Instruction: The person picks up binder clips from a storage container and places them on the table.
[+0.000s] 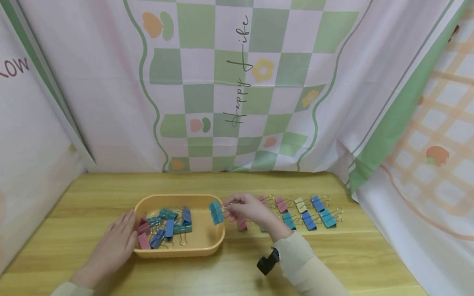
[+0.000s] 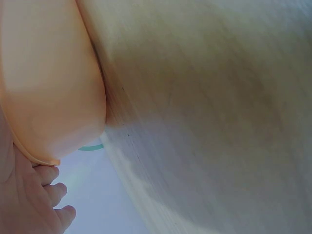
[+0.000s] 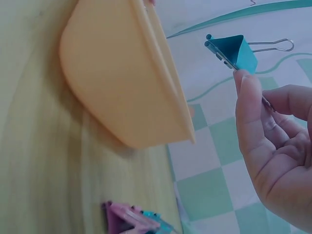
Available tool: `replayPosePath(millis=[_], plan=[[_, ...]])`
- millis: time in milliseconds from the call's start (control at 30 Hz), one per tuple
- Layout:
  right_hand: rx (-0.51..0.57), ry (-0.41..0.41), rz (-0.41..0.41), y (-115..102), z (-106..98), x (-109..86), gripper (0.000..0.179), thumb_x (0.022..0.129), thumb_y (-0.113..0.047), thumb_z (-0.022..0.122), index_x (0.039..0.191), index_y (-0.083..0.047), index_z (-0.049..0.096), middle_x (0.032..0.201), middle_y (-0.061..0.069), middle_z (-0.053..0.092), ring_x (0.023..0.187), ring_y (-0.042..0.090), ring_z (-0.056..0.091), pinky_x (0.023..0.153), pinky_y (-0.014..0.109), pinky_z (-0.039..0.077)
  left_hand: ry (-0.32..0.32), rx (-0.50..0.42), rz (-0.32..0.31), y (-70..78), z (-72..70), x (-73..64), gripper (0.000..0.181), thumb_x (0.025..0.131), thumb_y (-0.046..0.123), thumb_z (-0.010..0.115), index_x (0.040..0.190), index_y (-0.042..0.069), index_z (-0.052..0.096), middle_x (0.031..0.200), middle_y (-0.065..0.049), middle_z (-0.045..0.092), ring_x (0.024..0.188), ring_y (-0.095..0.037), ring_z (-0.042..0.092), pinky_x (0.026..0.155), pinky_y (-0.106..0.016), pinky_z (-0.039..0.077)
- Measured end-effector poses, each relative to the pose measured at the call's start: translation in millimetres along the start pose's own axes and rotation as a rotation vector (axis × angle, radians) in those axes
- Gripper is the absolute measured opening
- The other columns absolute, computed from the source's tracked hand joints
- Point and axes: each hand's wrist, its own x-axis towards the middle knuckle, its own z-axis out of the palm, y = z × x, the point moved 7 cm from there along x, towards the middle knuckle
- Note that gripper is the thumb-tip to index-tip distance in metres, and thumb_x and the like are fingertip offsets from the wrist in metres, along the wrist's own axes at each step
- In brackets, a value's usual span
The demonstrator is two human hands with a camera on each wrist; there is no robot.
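Note:
A teal binder clip (image 1: pixel 216 213) hangs over the right end of the yellow-orange plastic basket (image 1: pixel 202 252). My right hand (image 1: pixel 250 210) pinches it by one wire handle between thumb and fingers. In the right wrist view the clip (image 3: pixel 247 53) shows its hollow triangular side, its other handle (image 3: pixel 275 45) sticking out freely. My left hand (image 1: pixel 116 238) rests against the basket's left end, fingers extended along the rim. Inside the basket, blue, teal and pink binder clips, among them a blue clip (image 1: pixel 169 229), lie jumbled toward the left.
To the right of the basket, several binder clips lie in two rows on the wooden table (image 1: pixel 358 265); a yellow clip (image 1: pixel 300 205) and a teal clip (image 1: pixel 327 218) are among them. My right forearm passes over the near row. A checkered curtain (image 1: pixel 195 98) hangs behind the table.

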Motion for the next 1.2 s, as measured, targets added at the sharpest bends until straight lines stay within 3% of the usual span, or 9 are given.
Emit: replayPosePath(millis=[133,467,700,1200], plan=[[0.006,-0.019,-0.008,6,-4,-9.7,0.025,0.095,-0.008,0.048,0.112,0.01,0.055,0.093,0.027,0.062,0.064,0.017,0.061,0.065,0.045,0.054,0.006,-0.001,0.005,0.1,-0.5,-0.3,0.052,0.098,0.02,0.037,0.138,-0.013,0.026,0.143,-0.028,0.022,0.129,-0.047,0.022,0.103,-0.059,0.017],[-0.018,-0.009,-0.01,29,-17,-32.8,0.027,0.093,-0.015,0.054,0.106,0.008,0.059,0.084,0.016,0.066,0.069,0.027,0.063,0.064,0.039,0.055,0.004,0.007,0.007,1.9,-1.9,0.1,0.053,0.098,0.02,0.036,0.138,-0.013,0.025,0.143,-0.029,0.022,0.129,-0.046,0.022,0.103,-0.06,0.017],[0.013,-0.015,0.01,53,-18,-46.3,0.024,0.092,-0.011,0.053,0.106,0.008,0.058,0.089,0.025,0.063,0.067,0.019,0.061,0.063,0.035,0.055,-0.009,0.017,0.002,1.6,-1.3,-0.3,0.053,0.098,0.02,0.036,0.138,-0.013,0.024,0.144,-0.029,0.022,0.129,-0.046,0.021,0.103,-0.059,0.017],[-0.003,-0.018,0.07,86,-21,-55.2,0.024,0.09,-0.007,0.056,0.108,0.009,0.057,0.085,0.016,0.065,0.064,0.02,0.062,0.06,0.032,0.055,-0.019,-0.008,-0.006,0.9,-0.2,0.6,0.054,0.099,0.022,0.033,0.139,-0.013,0.023,0.144,-0.029,0.02,0.13,-0.046,0.02,0.103,-0.06,0.016]])
